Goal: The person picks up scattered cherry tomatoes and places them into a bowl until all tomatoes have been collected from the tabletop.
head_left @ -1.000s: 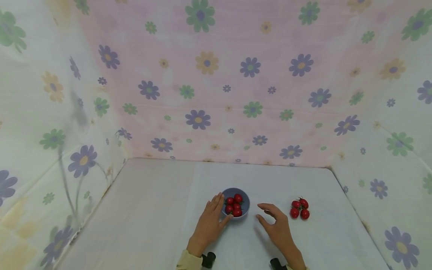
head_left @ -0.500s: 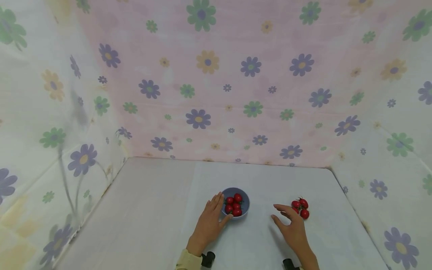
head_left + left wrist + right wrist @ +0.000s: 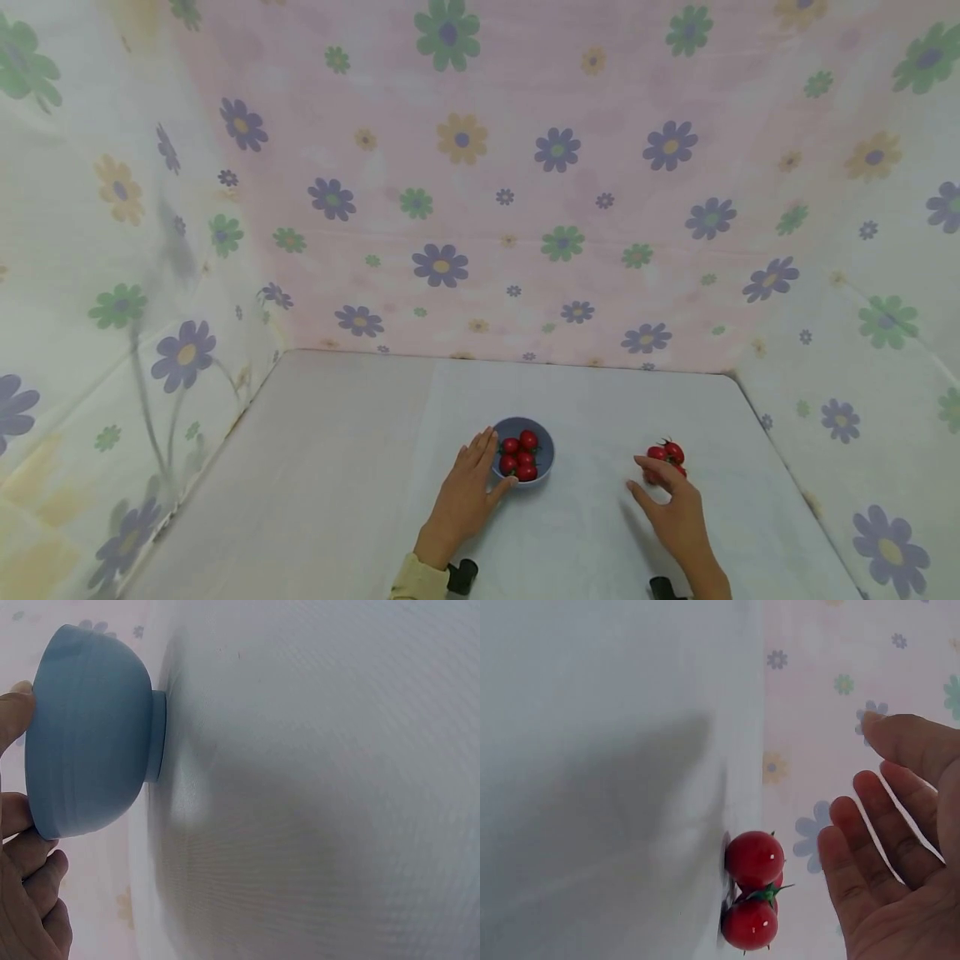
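A blue bowl with several red cherry tomatoes inside stands on the table. My left hand rests against its left side, fingers straight along the rim and thumb at the near edge. In the left wrist view the thumb and fingertips touch the outside of the bowl. My right hand hovers above a small group of cherry tomatoes on the right, partly covering them in the head view. Its fingers are apart and hold nothing. In the right wrist view, tomatoes with green stalks sit beside the fingertips.
The table has a white cover. Flower-patterned cloth walls enclose it at the back and on both sides. Dark wrist cameras are strapped below each hand.
My right hand has moved to the right, from beside the bowl to over the tomatoes on the table. The left hand and the bowl have stayed in place.
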Motion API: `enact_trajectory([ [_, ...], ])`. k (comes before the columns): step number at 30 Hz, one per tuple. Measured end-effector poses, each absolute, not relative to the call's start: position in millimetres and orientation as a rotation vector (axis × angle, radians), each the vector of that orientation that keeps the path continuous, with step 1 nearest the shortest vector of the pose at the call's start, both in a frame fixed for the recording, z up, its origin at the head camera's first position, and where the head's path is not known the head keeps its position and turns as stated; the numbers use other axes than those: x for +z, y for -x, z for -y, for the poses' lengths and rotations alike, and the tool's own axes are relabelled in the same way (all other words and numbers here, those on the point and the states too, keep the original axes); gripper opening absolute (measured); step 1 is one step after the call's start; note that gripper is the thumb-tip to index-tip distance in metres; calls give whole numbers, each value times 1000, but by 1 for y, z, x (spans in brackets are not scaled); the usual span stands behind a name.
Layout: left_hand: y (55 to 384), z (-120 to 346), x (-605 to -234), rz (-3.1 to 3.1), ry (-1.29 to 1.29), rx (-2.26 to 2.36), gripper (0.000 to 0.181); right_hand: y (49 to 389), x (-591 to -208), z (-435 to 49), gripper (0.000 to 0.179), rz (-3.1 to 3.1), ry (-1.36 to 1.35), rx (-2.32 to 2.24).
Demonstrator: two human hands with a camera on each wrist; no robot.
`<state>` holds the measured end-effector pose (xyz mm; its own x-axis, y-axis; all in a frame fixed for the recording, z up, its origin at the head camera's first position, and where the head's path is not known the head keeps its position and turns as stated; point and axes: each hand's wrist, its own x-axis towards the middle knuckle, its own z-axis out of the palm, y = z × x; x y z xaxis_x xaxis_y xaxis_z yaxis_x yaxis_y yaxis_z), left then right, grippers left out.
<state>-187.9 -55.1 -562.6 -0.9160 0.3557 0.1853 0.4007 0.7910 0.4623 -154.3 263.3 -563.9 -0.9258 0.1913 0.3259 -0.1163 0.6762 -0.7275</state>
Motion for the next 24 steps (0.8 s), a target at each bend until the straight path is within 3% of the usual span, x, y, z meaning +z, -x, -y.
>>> enact_trajectory([
  [24,188,57,-564,2890,615,-809,77,156,-563,-300,48,2671,110,993],
])
